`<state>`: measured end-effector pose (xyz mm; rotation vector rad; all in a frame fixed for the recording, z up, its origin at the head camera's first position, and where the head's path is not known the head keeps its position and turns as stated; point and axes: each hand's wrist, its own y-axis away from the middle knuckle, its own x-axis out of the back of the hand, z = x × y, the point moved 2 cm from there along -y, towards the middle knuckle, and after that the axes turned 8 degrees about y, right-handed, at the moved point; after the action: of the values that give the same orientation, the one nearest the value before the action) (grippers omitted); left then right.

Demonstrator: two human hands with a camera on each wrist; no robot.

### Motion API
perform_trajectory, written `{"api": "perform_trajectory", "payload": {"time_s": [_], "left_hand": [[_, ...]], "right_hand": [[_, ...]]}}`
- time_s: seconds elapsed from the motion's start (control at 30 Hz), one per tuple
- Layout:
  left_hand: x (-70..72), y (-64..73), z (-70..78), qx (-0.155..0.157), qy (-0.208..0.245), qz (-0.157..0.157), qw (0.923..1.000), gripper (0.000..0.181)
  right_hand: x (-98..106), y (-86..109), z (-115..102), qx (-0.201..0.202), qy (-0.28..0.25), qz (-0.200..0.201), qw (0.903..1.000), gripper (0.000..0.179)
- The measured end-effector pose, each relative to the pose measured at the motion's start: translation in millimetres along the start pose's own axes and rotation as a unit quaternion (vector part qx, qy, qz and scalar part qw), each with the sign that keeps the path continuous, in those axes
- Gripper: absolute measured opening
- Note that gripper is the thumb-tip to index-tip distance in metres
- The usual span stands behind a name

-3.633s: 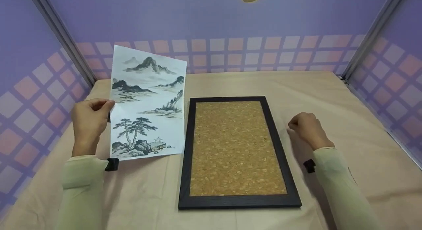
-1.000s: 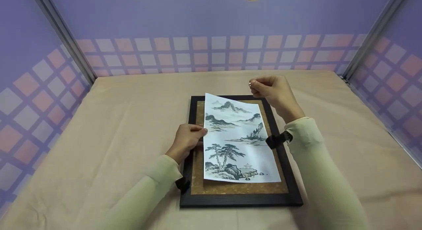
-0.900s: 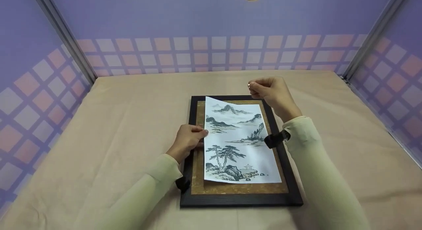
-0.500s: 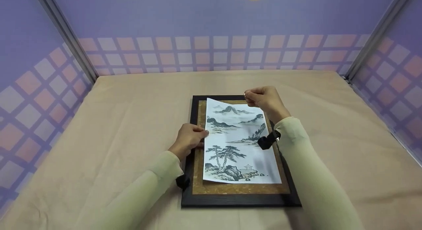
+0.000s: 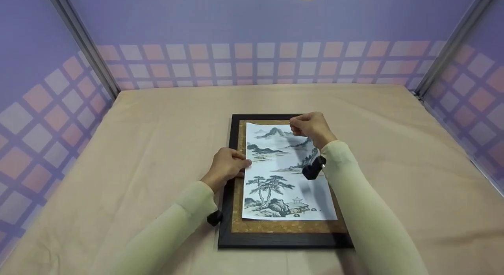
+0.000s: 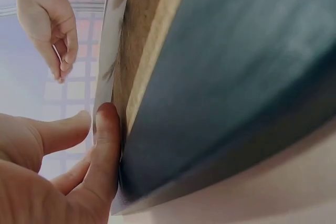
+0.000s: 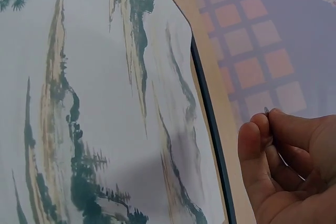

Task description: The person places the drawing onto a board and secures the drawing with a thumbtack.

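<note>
A sheet of paper printed with an ink landscape (image 5: pixel 271 164) lies over the cork board (image 5: pixel 291 227) in its black frame (image 5: pixel 275 240). At the sheet's left edge my left hand (image 5: pixel 224 165) pinches the paper, thumb on top; the left wrist view shows fingertips (image 6: pixel 107 116) between paper and cork. My right hand (image 5: pixel 312 127) is over the sheet's upper right corner, hiding it. Between its thumb and forefinger it pinches a small metal thumbtack (image 7: pixel 266 110), of which only a tip shows.
A beige cloth (image 5: pixel 157 125) covers the table under the frame. Purple walls with pink and white checks (image 5: pixel 220 56) enclose the back and sides. Grey posts (image 5: pixel 84 42) stand at the rear corners. Both wrists carry small black cameras (image 5: pixel 314 168).
The sheet has moved from left of the frame onto the cork, and its raised upper left corner has sunk. My right hand has come left and down to the sheet's upper right corner.
</note>
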<state>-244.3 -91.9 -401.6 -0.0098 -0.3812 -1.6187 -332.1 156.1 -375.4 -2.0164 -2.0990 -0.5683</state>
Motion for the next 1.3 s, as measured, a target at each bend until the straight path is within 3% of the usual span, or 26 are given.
{"api": "perform_trajectory", "payload": {"time_s": [0.3, 0.63, 1.0, 1.3], "left_hand": [[2.9, 2.7, 1.7, -0.012, -0.033, 0.001, 0.9994, 0.039], [-2.4, 3.7, 0.0, -0.039, -0.067, -0.008, 0.9969, 0.037], [-4.4, 3.4, -0.1, -0.055, -0.079, -0.005, 0.9953, 0.037], [-5.3, 5.7, 1.8, -0.068, -0.106, -0.003, 0.992, 0.042]], "right_hand": [[-10.1, -4.2, 0.8, -0.011, 0.055, -0.002, 0.9984, 0.034], [-19.8, -13.0, 16.1, -0.082, 0.077, 0.043, 0.9928, 0.027], [-23.4, -15.6, 16.6, -0.066, 0.177, 0.071, 0.9794, 0.02], [-23.7, -12.9, 15.5, -0.064, 0.174, 0.085, 0.9791, 0.02]]}}
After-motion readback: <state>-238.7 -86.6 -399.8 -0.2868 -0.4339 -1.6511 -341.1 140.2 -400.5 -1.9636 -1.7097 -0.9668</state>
